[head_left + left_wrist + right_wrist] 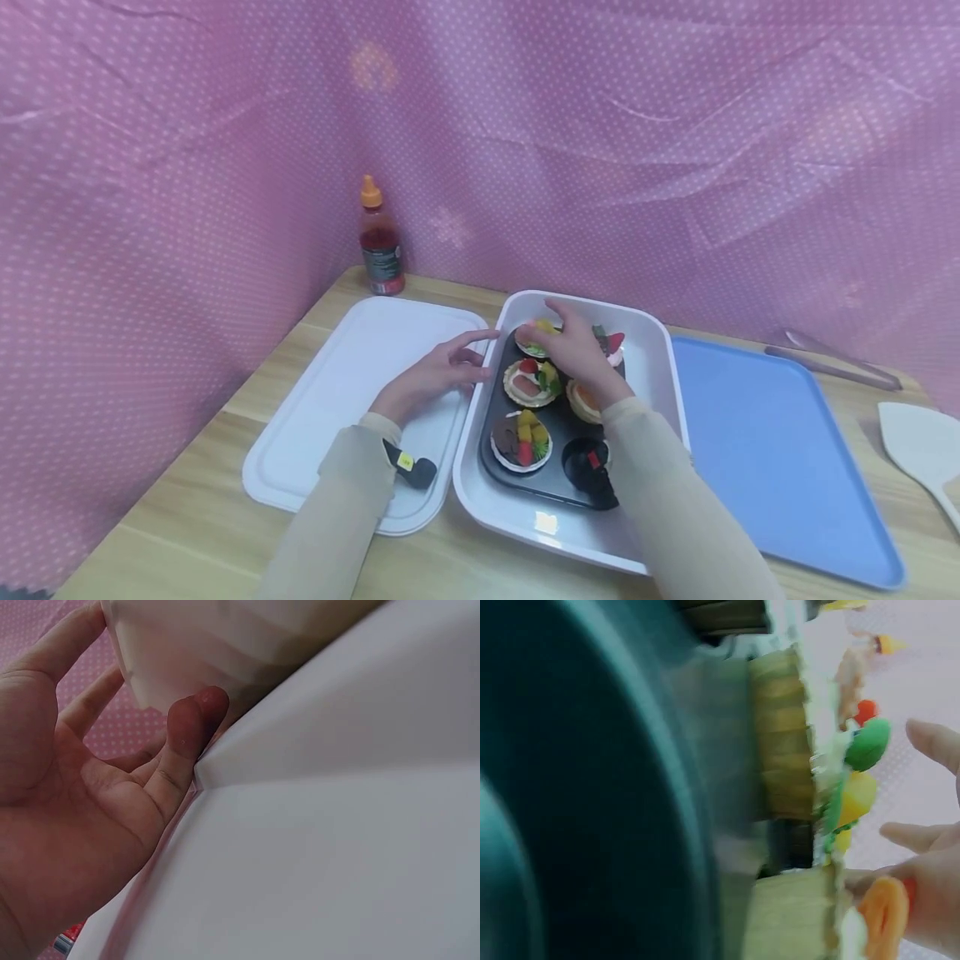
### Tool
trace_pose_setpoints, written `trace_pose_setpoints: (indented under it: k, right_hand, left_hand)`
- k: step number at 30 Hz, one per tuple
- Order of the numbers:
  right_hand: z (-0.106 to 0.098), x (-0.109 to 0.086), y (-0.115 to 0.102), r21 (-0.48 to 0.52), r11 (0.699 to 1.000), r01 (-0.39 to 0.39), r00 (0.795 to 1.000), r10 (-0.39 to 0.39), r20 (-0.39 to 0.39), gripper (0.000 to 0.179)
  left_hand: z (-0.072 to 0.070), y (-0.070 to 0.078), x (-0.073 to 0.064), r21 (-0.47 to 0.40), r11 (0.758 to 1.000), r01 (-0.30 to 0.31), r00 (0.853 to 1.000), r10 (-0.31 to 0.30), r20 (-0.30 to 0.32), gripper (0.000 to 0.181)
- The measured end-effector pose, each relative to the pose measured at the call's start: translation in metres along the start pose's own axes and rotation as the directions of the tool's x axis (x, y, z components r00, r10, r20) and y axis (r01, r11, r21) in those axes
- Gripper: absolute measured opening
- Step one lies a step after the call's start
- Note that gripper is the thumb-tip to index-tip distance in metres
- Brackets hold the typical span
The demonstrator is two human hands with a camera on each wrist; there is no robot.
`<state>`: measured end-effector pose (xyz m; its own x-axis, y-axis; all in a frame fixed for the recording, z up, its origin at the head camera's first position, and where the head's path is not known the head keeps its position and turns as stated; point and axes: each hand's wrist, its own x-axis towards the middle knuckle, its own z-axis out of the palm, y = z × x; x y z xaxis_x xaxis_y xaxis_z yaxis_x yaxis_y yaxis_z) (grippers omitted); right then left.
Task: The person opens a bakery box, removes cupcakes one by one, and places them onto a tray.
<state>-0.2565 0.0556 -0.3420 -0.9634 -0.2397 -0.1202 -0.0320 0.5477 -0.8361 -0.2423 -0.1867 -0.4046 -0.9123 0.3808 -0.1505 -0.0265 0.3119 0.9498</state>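
Note:
A dark muffin tin (555, 485) lies inside a deep white tray (678, 379) and holds several small fruit tarts. My right hand (573, 346) reaches over the tin's far end. Its thumb and fingers are spread apart at the far-left fruit tart (531, 348), which they partly cover. Other tarts stand nearer: a cream tart with red and green fruit (531, 383) and a chocolate-topped tart (521, 442). My left hand (435, 379) is at the white tray's left side, fingertips right at the rim, fingers loosely bent. In the left wrist view its fingers (172, 776) lie along the white edge.
Left of the deep tray lies a flat white tray or lid (360, 375), under my left forearm. A blue tray (772, 450) lies to the right, with tongs (840, 367) behind it and a white spatula (918, 437) beyond. A sauce bottle (381, 246) stands at the back left.

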Motion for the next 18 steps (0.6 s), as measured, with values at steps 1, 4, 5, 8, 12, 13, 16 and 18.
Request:
trace_pose_setpoints:
  k: [1,4,5,8,12,13,16,18]
  right_hand:
    - [0.001,0.000,0.000,-0.005,1.000,-0.012,1.000,0.012,0.001,0.091]
    - [0.002,0.001,0.003,-0.046,0.998,-0.033,0.999,0.034,0.012,0.091]
    - [0.003,0.001,0.004,-0.063,0.997,-0.033,0.999,0.034,0.020,0.091]
    - [0.006,0.002,0.005,-0.105,0.994,-0.038,0.999,0.040,0.024,0.088]
    - [0.010,0.002,0.004,-0.161,0.986,-0.035,0.999,0.037,0.009,0.083]
    - [0.011,0.001,0.003,-0.167,0.985,-0.038,0.999,0.040,0.004,0.082]
    - [0.012,0.000,0.002,-0.181,0.982,-0.047,0.999,0.045,-0.012,0.080]
    - [0.013,-0.001,0.002,-0.177,0.982,-0.059,0.998,0.056,-0.022,0.080]
  left_hand:
    - [0.000,0.000,0.000,0.001,1.000,-0.006,1.000,0.006,0.002,0.062]
    - [-0.001,0.000,0.000,0.002,1.000,-0.009,1.000,0.009,0.007,0.062]
    - [-0.001,0.000,0.001,0.003,1.000,-0.010,1.000,0.010,0.009,0.062]
    - [0.000,0.000,0.002,-0.004,1.000,-0.008,1.000,0.008,0.013,0.062]
    - [0.000,-0.001,0.002,-0.004,1.000,-0.002,1.000,0.002,0.011,0.062]
    - [0.000,0.000,0.002,-0.004,1.000,0.001,1.000,-0.001,0.010,0.063]
    - [0.000,0.000,0.001,-0.001,1.000,0.008,1.000,-0.008,0.006,0.063]
    - [0.000,0.000,0.000,-0.001,1.000,0.005,1.000,-0.005,0.005,0.063]
